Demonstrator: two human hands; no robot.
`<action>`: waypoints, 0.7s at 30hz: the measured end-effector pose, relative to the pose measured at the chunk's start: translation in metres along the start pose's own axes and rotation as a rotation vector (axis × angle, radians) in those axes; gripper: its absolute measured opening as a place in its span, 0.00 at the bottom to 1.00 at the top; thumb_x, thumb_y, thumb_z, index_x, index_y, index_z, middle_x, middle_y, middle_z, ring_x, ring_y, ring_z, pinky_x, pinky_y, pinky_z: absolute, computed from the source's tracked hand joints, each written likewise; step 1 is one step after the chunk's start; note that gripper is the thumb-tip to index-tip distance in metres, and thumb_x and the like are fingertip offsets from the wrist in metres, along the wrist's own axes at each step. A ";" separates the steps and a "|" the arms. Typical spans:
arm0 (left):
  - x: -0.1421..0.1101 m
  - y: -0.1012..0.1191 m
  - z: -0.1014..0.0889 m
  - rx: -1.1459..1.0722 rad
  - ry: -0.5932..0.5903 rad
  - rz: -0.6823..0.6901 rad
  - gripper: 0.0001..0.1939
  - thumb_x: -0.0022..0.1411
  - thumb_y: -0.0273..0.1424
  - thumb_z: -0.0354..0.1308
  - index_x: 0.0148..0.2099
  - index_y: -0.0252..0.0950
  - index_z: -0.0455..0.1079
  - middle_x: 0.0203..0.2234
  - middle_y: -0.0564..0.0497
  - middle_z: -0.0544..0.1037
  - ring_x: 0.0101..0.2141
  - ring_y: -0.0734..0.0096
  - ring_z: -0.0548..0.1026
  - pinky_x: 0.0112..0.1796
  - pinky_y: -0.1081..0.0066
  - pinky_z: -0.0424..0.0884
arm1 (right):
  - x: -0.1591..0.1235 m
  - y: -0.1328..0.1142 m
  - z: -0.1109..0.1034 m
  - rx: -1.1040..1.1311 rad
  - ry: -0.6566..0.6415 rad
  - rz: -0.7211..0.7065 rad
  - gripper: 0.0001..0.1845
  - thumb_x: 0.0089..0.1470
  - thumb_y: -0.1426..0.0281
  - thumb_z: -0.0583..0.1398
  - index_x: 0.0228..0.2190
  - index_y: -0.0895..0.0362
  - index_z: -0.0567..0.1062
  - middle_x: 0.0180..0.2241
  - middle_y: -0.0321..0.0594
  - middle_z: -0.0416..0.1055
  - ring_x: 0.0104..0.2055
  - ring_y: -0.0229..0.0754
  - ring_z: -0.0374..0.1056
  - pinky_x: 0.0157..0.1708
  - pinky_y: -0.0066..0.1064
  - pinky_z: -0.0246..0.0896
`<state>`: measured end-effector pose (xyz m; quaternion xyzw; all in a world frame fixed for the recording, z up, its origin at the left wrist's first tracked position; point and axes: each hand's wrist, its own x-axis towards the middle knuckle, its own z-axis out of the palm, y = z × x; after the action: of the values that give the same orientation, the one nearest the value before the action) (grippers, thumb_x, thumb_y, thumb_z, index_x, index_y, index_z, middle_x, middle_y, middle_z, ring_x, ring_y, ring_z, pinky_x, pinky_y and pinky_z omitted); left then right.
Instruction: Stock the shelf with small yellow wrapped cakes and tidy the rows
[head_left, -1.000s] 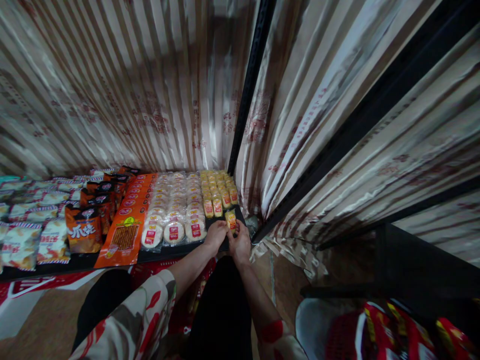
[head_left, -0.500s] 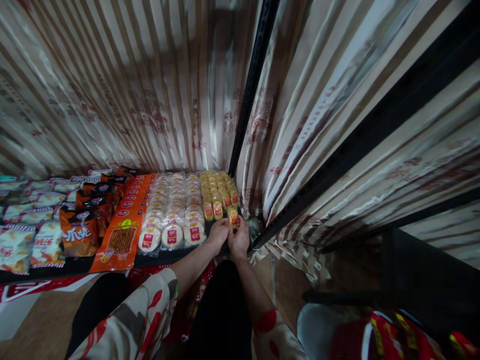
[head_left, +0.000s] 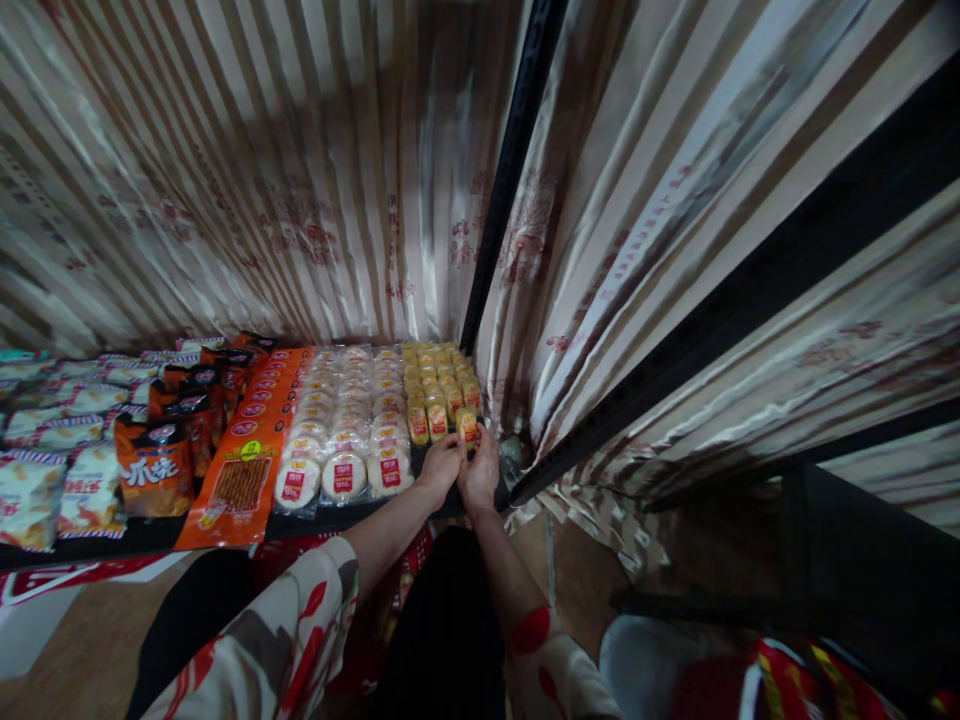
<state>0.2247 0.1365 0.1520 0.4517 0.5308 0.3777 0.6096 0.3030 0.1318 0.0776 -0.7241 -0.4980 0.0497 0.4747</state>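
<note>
Both hands meet at the front right corner of a low black shelf. My left hand and my right hand pinch a small yellow snack packet between them, held upright at the front of the yellow packet rows. To the left of my left hand lie rows of round white cakes in clear wrappers.
An orange flat packet column, dark orange snack bags and pale bags fill the shelf leftward. Striped shiny curtains hang behind. A black post stands at the shelf's right corner. Red packets in a basket sit lower right.
Both hands have carried the yellow packet slightly away from me, up to the front of the yellow rows. The view has shifted a little.
</note>
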 end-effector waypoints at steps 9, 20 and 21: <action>0.009 -0.002 -0.001 -0.015 0.038 -0.041 0.09 0.48 0.21 0.52 0.30 0.36 0.72 0.29 0.52 0.76 0.33 0.71 0.71 0.38 0.75 0.64 | 0.008 -0.001 0.006 0.047 -0.001 -0.013 0.25 0.54 0.64 0.50 0.52 0.62 0.62 0.46 0.54 0.64 0.47 0.48 0.63 0.50 0.44 0.58; 0.013 -0.009 -0.007 0.060 0.001 0.058 0.10 0.49 0.21 0.50 0.30 0.35 0.71 0.25 0.55 0.74 0.29 0.76 0.69 0.32 0.79 0.64 | 0.016 -0.001 0.016 0.111 0.014 -0.013 0.23 0.52 0.66 0.52 0.49 0.60 0.64 0.45 0.52 0.65 0.46 0.48 0.64 0.47 0.44 0.60; 0.013 -0.009 -0.007 0.066 0.001 0.056 0.11 0.49 0.21 0.49 0.31 0.35 0.72 0.25 0.54 0.74 0.30 0.76 0.70 0.33 0.78 0.64 | 0.017 0.000 0.017 0.116 0.014 -0.009 0.23 0.52 0.66 0.52 0.49 0.60 0.65 0.45 0.52 0.65 0.45 0.48 0.64 0.47 0.44 0.60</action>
<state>0.2194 0.1473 0.1390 0.4862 0.5301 0.3772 0.5834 0.3021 0.1555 0.0757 -0.6932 -0.4944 0.0714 0.5196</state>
